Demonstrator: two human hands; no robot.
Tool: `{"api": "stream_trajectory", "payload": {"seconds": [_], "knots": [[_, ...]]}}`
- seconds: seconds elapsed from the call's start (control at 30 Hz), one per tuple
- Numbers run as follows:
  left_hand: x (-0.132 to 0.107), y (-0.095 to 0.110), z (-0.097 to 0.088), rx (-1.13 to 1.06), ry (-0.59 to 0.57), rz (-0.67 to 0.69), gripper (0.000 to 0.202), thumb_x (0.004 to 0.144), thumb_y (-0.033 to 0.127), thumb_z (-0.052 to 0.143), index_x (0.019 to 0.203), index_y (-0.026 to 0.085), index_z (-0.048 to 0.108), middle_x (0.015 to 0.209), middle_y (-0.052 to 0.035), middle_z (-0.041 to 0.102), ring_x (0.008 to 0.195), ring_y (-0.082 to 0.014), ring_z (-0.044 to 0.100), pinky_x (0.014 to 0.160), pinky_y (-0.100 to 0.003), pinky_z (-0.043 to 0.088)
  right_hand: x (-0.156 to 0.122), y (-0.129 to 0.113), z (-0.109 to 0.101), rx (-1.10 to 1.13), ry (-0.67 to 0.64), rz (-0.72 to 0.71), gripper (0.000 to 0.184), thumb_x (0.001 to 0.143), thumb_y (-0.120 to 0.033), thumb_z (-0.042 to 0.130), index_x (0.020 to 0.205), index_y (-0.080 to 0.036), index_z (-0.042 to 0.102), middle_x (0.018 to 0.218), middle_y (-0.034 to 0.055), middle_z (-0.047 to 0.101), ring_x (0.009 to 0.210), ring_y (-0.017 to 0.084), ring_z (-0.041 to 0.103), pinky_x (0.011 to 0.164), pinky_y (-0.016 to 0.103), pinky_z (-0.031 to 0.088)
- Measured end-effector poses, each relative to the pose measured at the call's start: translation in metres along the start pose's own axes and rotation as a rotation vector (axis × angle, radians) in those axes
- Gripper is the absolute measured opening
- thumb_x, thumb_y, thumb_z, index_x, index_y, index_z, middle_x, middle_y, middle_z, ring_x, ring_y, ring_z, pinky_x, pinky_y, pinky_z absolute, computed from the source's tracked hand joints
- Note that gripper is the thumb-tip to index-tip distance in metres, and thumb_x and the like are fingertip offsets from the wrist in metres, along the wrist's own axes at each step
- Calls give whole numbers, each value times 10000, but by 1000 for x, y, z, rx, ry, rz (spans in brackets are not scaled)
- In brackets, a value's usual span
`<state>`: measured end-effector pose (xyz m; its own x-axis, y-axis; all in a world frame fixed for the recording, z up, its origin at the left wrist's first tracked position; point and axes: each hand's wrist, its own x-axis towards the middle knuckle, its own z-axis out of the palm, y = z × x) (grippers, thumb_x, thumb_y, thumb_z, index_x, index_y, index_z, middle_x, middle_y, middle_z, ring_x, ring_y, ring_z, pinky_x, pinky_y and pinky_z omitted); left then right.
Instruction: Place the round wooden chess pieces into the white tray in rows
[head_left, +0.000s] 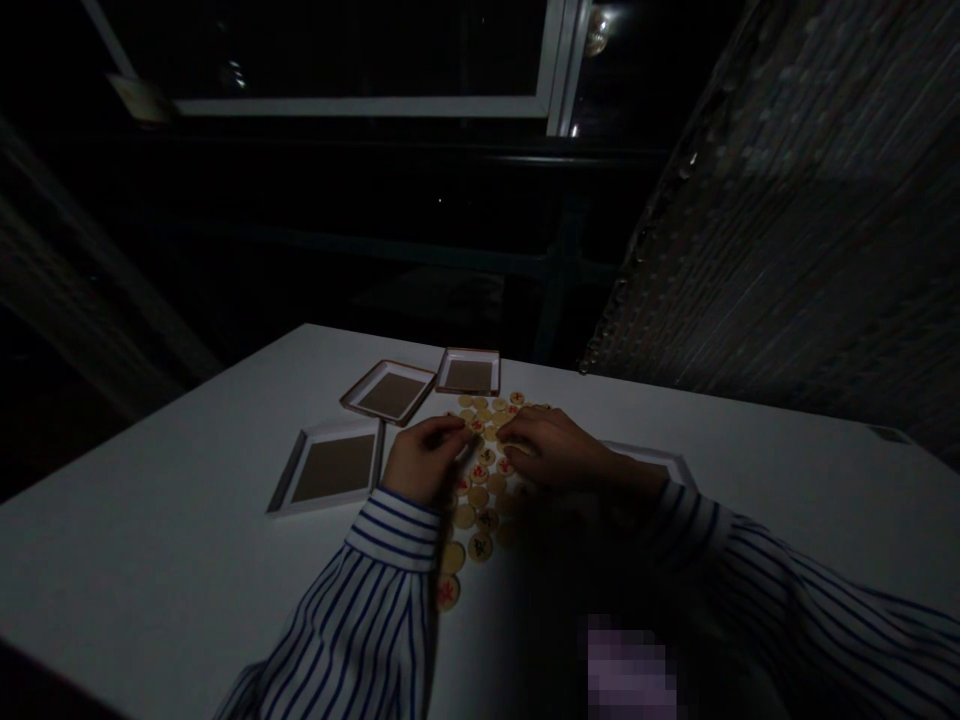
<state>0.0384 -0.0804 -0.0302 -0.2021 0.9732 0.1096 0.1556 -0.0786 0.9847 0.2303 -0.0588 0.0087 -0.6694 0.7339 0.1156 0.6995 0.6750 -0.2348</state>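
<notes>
The head camera looks down on a white table (150, 560) in a dim room. Near its middle lies a loose spread of round pale-yellow game discs (480, 546), some marked in red and some in dark ink. They run from just before the far tray down toward the person's left cuff.

The left hand (424, 458) rests on the left part of the spread, fingers curled, the tips touching discs. The right hand (551, 447) lies just beside it on the right part, fingers bent down onto the discs. The fingertips of the two hands nearly meet. Whether either hand has a disc pinched cannot be told in this light. Both arms wear white sleeves with blue stripes (375, 600).

Left of the hands sits a shallow white square tray with a brown floor (330, 468). Beyond it are two brown-rimmed square trays (390, 392), side by side. A white tray edge (660, 458) shows beyond the right wrist. A pale window frame (375, 105) crosses the dark background.
</notes>
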Motion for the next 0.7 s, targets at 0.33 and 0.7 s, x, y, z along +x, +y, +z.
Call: {"api": "stream_trajectory", "payload": {"seconds": [0.33, 0.7], "knots": [[3, -9, -4, -325, -68, -165, 405, 536, 416, 778, 823, 140, 708, 831, -85, 712, 786, -200, 643, 783, -341, 473, 9, -10, -2, 110, 139, -34, 277, 851, -254, 468, 1070, -183, 622, 1005, 65, 652, 912, 175, 563, 812, 306, 390], [2, -7, -3, -363, -80, -186, 379, 536, 415, 777, 795, 144, 717, 814, -76, 711, 771, -183, 631, 787, -324, 460, 15, -18, 3, 124, 200, -44, 297, 817, -244, 528, 1100, -181, 591, 1082, 82, 634, 1019, 200, 553, 860, 326, 374]]}}
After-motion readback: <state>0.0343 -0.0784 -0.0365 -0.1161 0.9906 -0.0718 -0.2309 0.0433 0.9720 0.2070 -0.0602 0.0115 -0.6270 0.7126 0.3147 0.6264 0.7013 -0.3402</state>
